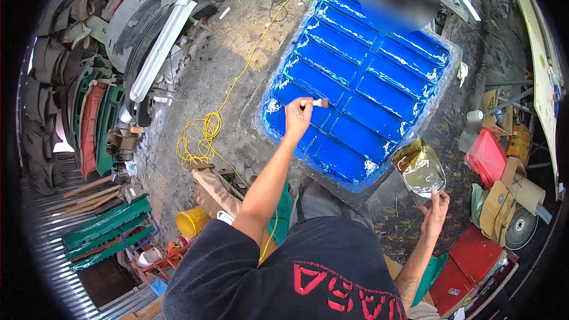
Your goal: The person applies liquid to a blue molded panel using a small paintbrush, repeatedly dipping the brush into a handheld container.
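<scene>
In the head view my left hand is closed around the handle of a paintbrush. Its brown bristles point right, over a large blue mould with long rectangular recesses and glossy wet-looking patches. Whether the bristles touch the surface I cannot tell. My right hand grips the near edge of a clear plastic container. Yellowish liquid shows inside it, and it is held beside the mould's lower right corner.
A yellow cable lies coiled on the floor at left. Stacked moulded panels line the left wall. A yellow bucket stands lower left. Cardboard boxes, a red plastic bag and a red case sit at right.
</scene>
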`<state>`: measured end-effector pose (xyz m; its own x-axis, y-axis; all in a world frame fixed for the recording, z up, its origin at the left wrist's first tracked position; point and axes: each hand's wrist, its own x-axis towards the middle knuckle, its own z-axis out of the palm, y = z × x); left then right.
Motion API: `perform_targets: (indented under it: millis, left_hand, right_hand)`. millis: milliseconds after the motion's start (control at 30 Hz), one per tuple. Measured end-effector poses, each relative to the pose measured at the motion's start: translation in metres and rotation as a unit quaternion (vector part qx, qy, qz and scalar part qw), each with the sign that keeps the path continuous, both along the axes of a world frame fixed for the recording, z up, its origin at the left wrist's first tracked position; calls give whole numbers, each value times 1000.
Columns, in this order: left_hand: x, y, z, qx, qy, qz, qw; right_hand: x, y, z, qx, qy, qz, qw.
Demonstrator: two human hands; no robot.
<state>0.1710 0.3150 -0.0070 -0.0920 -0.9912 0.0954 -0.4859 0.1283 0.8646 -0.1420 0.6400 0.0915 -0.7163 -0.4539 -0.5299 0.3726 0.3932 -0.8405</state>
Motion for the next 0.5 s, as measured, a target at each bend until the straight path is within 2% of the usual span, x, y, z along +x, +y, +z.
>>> perform_targets:
  millis: [67, 167, 300, 433, 500]
  left_hand:
    - [-4, 21, -15, 158, 113, 84, 977]
    - [-16, 36, -36, 246, 195, 133, 940]
    - [-29, 24, -53, 226, 215, 223, 924]
    - [-14, -8, -59, 170, 231, 274, 918]
    - [-1, -23, -56, 125, 203, 277, 931]
  right_hand:
    - [1, -2, 5, 1, 10, -5, 1000]
    - [2, -1, 7, -6, 4, -5, 1000]
    - [2, -4, 8, -6, 7, 3, 1000]
    - [3, -8, 10, -9, 0, 18, 1000]
    - [4, -9, 10, -13, -4, 24, 1000]
